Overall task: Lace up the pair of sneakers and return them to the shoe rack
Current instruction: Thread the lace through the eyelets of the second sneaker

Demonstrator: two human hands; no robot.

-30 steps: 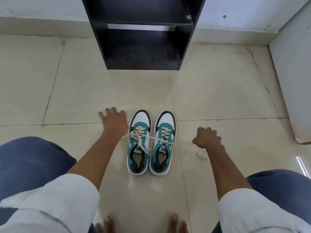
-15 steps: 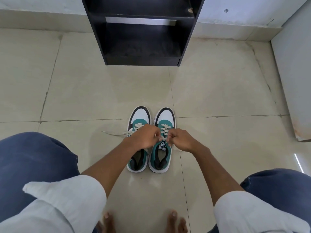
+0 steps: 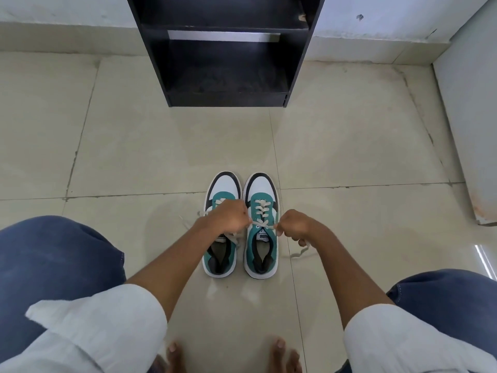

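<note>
Squatting over a pair of teal, white and black sneakers on a pale tiled floor, toes pointing toward a black shoe rack [image 3: 226, 49] standing against the wall well beyond them. Pulling the cream lace [image 3: 262, 224] of the right sneaker [image 3: 260, 227] taut across its tongue: left hand [image 3: 228, 218] closed in a fist on one end, right hand [image 3: 294, 226] pinched shut on the other, the two hands just apart on either side of the eyelets. Covering the laced front of the left sneaker [image 3: 222, 230] with the left fist, that shoe's loose lace ends [image 3: 188, 222] spilling onto the tile to its left. Trailing a free tail of lace [image 3: 298, 253] from under the right hand down to the floor beside the right shoe. Sitting side by side, the two sneakers nearly touching, heels toward the camera. Showing white rolled sleeves [image 3: 107, 327], blue-trousered knees [image 3: 53, 259] at both edges, and bare toes [image 3: 174, 356] at the bottom of the head view.
</note>
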